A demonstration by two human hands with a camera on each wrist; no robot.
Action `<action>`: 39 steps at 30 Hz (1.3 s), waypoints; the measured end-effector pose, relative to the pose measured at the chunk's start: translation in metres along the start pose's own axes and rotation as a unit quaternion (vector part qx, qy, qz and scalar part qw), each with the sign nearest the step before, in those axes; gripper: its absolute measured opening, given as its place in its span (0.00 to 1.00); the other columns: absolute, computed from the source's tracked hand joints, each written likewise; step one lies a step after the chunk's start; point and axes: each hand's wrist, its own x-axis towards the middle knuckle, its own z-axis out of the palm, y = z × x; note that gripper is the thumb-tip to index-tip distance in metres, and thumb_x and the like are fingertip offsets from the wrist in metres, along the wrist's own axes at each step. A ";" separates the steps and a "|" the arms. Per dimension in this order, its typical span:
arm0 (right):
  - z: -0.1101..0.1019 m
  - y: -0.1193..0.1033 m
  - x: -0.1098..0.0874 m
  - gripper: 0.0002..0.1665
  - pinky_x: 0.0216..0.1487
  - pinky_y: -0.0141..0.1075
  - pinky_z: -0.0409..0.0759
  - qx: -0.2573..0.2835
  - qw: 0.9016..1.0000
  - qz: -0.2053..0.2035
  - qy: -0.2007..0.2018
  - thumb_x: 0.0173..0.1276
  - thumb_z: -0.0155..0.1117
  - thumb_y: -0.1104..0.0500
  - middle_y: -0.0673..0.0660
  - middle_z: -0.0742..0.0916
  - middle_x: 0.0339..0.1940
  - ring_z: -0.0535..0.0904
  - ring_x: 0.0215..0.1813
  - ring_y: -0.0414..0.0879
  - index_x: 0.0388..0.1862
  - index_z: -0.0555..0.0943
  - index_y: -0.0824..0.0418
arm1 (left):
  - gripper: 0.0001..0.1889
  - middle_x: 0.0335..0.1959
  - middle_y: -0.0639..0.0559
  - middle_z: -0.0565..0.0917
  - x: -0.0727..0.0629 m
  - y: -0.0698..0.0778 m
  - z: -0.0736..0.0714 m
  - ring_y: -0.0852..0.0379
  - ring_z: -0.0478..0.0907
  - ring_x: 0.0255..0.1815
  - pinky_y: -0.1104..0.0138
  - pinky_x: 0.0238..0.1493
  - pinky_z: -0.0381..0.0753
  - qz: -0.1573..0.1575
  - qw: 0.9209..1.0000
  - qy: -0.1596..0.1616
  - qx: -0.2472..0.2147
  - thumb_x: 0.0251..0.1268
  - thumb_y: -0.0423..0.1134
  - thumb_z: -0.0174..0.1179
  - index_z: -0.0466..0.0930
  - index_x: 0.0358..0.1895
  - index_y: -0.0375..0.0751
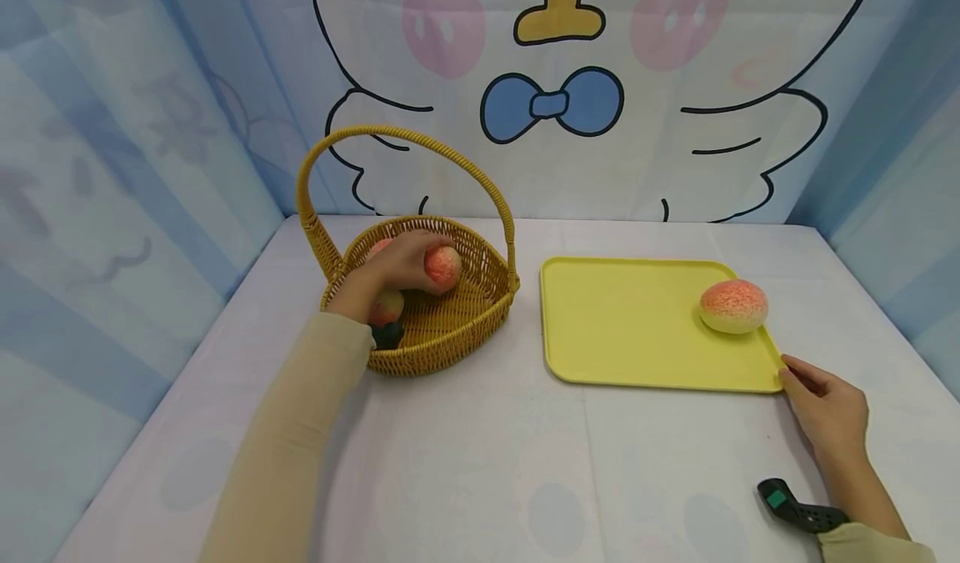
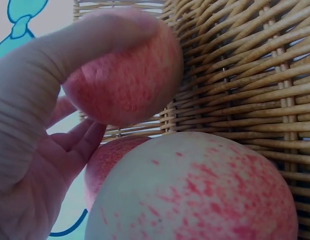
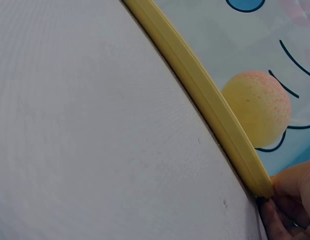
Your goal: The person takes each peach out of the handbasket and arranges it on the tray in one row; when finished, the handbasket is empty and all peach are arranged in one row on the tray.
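Peach (image 1: pixel 442 268) in the wicker basket (image 1: pixel 442 359), pinched by your left hand (image 1: pixel 405 261); right hand (image 1: pixel 828 413) grips the yellow tray (image 1: pixel 622 321) corner. Best lift gently, clear of neighbouring peaches (image 2: pixel 205 195) and handle (image 1: pixel 378 130).

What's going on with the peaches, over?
Left hand gripping peach inside basket. Right hand pinching tray by corner. Another peach on tray. Basket handle overhead, possibly in the way.

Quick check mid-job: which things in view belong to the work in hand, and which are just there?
Part of the work:
- left hand, holding one peach
- wicker basket, with two more peaches
- right hand, pinching the corner of the yellow tray
- tray peach

Just there:
- printed backdrop
- white tabletop
- black wrist device
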 end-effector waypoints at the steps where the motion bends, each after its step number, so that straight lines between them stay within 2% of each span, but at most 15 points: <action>1: 0.000 0.000 0.000 0.31 0.60 0.43 0.66 0.001 1.000 0.000 0.000 0.68 0.51 0.45 0.59 0.74 0.61 0.63 0.64 0.54 0.64 0.68 0.60 | 0.36 0.57 0.44 0.72 0.000 0.000 0.000 0.49 0.66 0.57 0.57 0.58 0.65 0.002 1.000 0.001 -0.001 0.43 0.41 0.72 0.71 0.60 0.39; 8: 0.000 0.000 -0.001 0.31 0.58 0.40 0.67 0.002 1.000 -0.001 -0.002 0.67 0.52 0.44 0.56 0.76 0.59 0.64 0.62 0.53 0.64 0.69 0.60 | 0.37 0.54 0.47 0.74 0.000 0.003 0.000 0.52 0.69 0.53 0.59 0.53 0.69 0.001 1.000 0.007 -0.022 0.42 0.44 0.73 0.70 0.60 0.41; 16: -0.002 0.002 -0.002 0.32 0.59 0.39 0.67 0.003 1.000 0.000 0.001 0.67 0.52 0.43 0.52 0.78 0.55 0.64 0.62 0.52 0.64 0.69 0.60 | 0.37 0.53 0.53 0.74 0.001 0.011 -0.006 0.56 0.71 0.49 0.61 0.47 0.74 -0.007 0.996 0.029 -0.083 0.41 0.46 0.74 0.70 0.60 0.46; 19: -0.003 0.003 -0.002 0.32 0.56 0.35 0.68 0.001 1.000 0.002 0.005 0.67 0.52 0.43 0.48 0.79 0.51 0.65 0.60 0.50 0.64 0.69 0.60 | 0.38 0.52 0.55 0.74 0.000 0.016 -0.012 0.58 0.71 0.48 0.63 0.45 0.76 -0.011 0.994 0.042 -0.104 0.40 0.47 0.74 0.70 0.61 0.48; 21: -0.003 0.003 -0.002 0.32 0.55 0.34 0.69 0.001 1.000 0.004 0.007 0.67 0.52 0.43 0.48 0.79 0.51 0.65 0.60 0.49 0.64 0.69 0.59 | 0.38 0.52 0.56 0.73 -0.001 0.021 -0.016 0.58 0.71 0.47 0.64 0.44 0.76 -0.007 0.992 0.049 -0.120 0.41 0.47 0.74 0.70 0.61 0.49; 24: -0.002 0.002 -0.001 0.32 0.57 0.36 0.69 -0.001 1.000 0.009 0.005 0.67 0.51 0.43 0.54 0.77 0.57 0.65 0.61 0.51 0.64 0.69 0.59 | 0.37 0.53 0.55 0.72 -0.005 0.030 -0.024 0.56 0.71 0.47 0.64 0.43 0.77 0.004 0.989 0.048 -0.137 0.41 0.44 0.74 0.69 0.61 0.49; 27: -0.002 0.001 -0.001 0.32 0.58 0.39 0.68 0.001 1.000 0.013 0.004 0.67 0.51 0.43 0.56 0.76 0.59 0.64 0.62 0.52 0.65 0.68 0.59 | 0.38 0.55 0.55 0.71 -0.010 0.039 -0.029 0.56 0.71 0.47 0.64 0.43 0.77 0.014 0.989 0.043 -0.141 0.41 0.43 0.74 0.69 0.61 0.49; 33: -0.003 0.001 -0.003 0.31 0.46 0.25 0.70 0.005 1.000 0.003 0.003 0.67 0.52 0.44 0.44 0.78 0.48 0.66 0.57 0.47 0.64 0.70 0.59 | 0.39 0.57 0.56 0.70 -0.021 0.054 -0.032 0.58 0.70 0.49 0.64 0.44 0.76 0.021 0.993 0.039 -0.114 0.39 0.48 0.75 0.69 0.61 0.51; 39: -0.002 0.000 -0.004 0.31 0.38 0.21 0.67 0.004 1.000 -0.004 0.003 0.67 0.53 0.44 0.44 0.78 0.46 0.68 0.52 0.43 0.63 0.70 0.60 | 0.38 0.56 0.57 0.71 -0.034 0.064 -0.033 0.59 0.69 0.51 0.64 0.45 0.76 0.070 0.990 0.049 -0.112 0.38 0.49 0.75 0.71 0.59 0.49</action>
